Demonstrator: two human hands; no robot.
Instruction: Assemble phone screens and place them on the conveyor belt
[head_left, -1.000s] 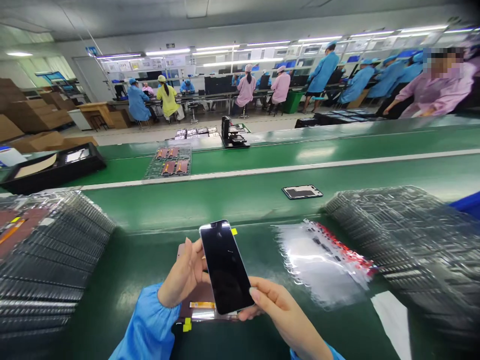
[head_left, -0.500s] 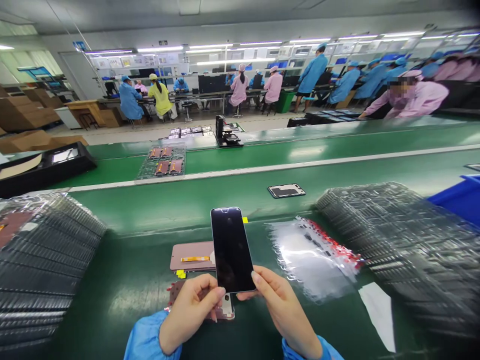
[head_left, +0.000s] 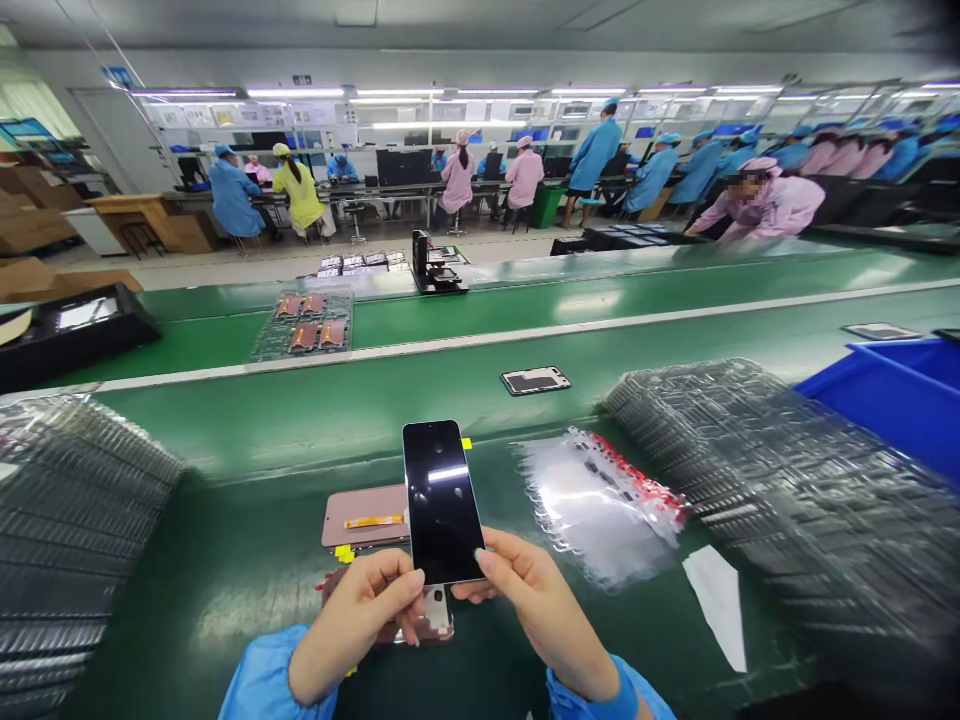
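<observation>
A phone (head_left: 444,510) with a dark, glossy screen is held tilted up over the green bench. My left hand (head_left: 365,610) pinches its lower left corner between thumb and fingers. On the lower right edge, my right hand (head_left: 532,600) grips it, thumb at the front and fingers behind. Partly behind the phone lies a brownish-pink screen panel (head_left: 360,508) with an orange flex cable (head_left: 373,522). Below it, another brownish part (head_left: 433,628) with a pale section is mostly covered by my left hand. Yellow tabs (head_left: 344,554) stick out between them.
Clear plastic trays are stacked at left (head_left: 82,520) and right (head_left: 757,470). Transparent film sheets (head_left: 577,510) with red edges and a white paper (head_left: 718,605) lie right of my hands. A phone back part (head_left: 535,380) rests farther off. A blue bin (head_left: 892,385) stands at right.
The camera view has shifted right, so most things sit farther left. The phone's tilt differs slightly, and a bright light reflection now crosses its screen. Both hands keep their hold.
</observation>
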